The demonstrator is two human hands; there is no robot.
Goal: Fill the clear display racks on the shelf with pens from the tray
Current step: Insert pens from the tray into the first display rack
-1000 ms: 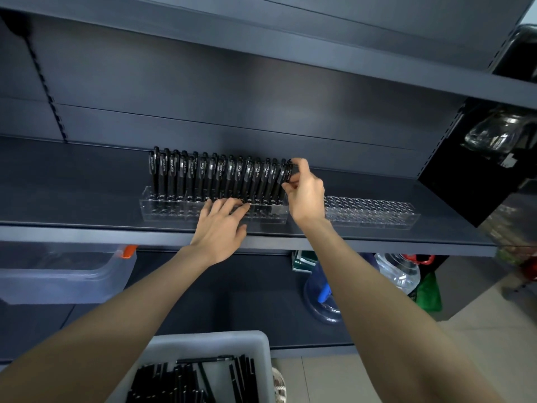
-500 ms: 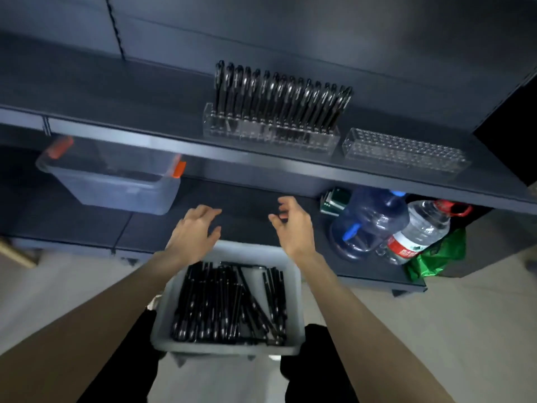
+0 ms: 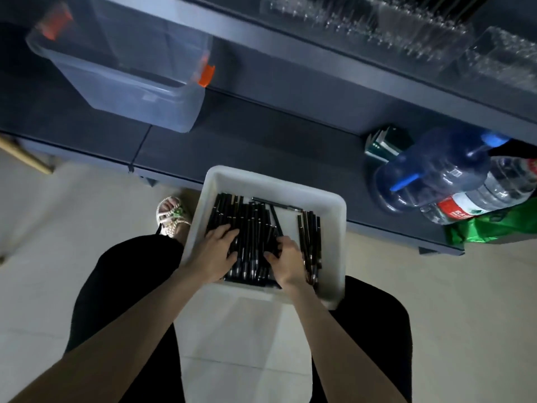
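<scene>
Now L hand (image 3: 217, 251) rests on, R hand (image 3: 287, 261) grips pens (image 3: 250, 225) pointing away.

Hands: two, the left hand (image 3: 216, 251) and the right hand (image 3: 287, 263)
Tray (image 3: 334, 257): one
Pens (image 3: 250, 222): dozens, too heaped for an exact count
Display racks (image 3: 363, 24): two, both blurred
Storage bin (image 3: 130, 82): one
Water bottles: two, a blue jug (image 3: 436, 173) and a clear bottle (image 3: 479, 199)
Green bag (image 3: 494, 228): one
Sandalled foot (image 3: 171, 213): one
</scene>
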